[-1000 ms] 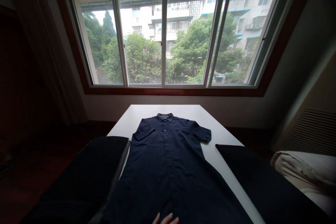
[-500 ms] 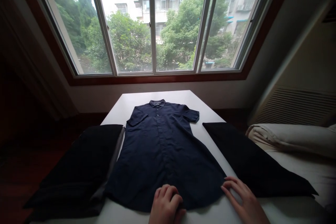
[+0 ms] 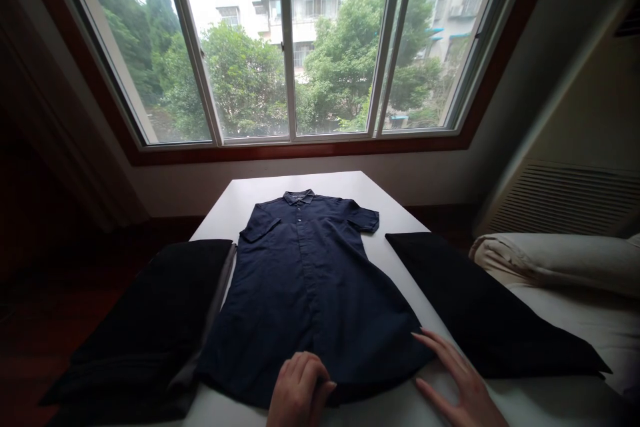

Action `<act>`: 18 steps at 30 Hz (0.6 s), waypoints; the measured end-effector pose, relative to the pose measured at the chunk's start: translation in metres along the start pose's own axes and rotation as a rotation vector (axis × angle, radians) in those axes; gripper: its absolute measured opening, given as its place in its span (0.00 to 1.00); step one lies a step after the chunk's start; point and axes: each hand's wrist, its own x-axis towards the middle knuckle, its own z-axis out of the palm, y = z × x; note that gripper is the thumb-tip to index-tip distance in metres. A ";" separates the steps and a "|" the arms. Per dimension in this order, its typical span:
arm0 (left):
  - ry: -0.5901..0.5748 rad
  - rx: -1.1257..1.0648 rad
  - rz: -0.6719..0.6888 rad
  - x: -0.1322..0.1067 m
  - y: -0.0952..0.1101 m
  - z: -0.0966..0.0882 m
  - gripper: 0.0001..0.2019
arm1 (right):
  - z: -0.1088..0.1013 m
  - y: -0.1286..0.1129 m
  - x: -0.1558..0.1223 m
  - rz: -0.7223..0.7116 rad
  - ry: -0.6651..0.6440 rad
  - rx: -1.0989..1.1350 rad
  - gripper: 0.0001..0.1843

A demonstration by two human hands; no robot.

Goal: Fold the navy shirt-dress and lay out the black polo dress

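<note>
You have a navy short-sleeved shirt (image 3: 325,280) spread front-up on the white table (image 3: 350,185), collar (image 3: 299,197) away from you, seemingly buttoned, though too dim to confirm.

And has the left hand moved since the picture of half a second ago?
Yes, the left hand has moved a little to the left, judged against the white table.
</note>
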 end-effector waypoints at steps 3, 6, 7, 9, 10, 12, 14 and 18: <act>0.045 -0.019 0.009 0.000 -0.005 -0.003 0.15 | 0.008 -0.004 0.004 0.023 0.084 0.023 0.21; 0.069 -0.037 0.059 0.000 -0.009 -0.004 0.14 | 0.012 -0.007 0.008 0.045 0.190 0.019 0.19; 0.066 -0.032 0.072 0.000 -0.008 -0.005 0.14 | 0.012 -0.008 0.009 0.054 0.214 0.019 0.19; 0.054 -0.006 0.084 0.001 -0.006 -0.010 0.13 | 0.009 -0.012 0.010 0.085 0.242 0.025 0.18; 0.054 0.011 0.081 0.002 -0.004 -0.013 0.12 | 0.006 -0.014 0.010 0.100 0.251 0.028 0.17; 0.071 0.033 0.069 0.004 0.002 -0.019 0.12 | 0.000 -0.019 0.009 0.115 0.272 0.024 0.15; 0.090 0.022 0.045 0.006 0.006 -0.025 0.11 | -0.006 -0.024 0.007 0.100 0.302 0.014 0.14; 0.077 -0.066 -0.011 0.005 0.006 -0.035 0.10 | -0.012 -0.030 0.004 0.049 0.303 0.018 0.14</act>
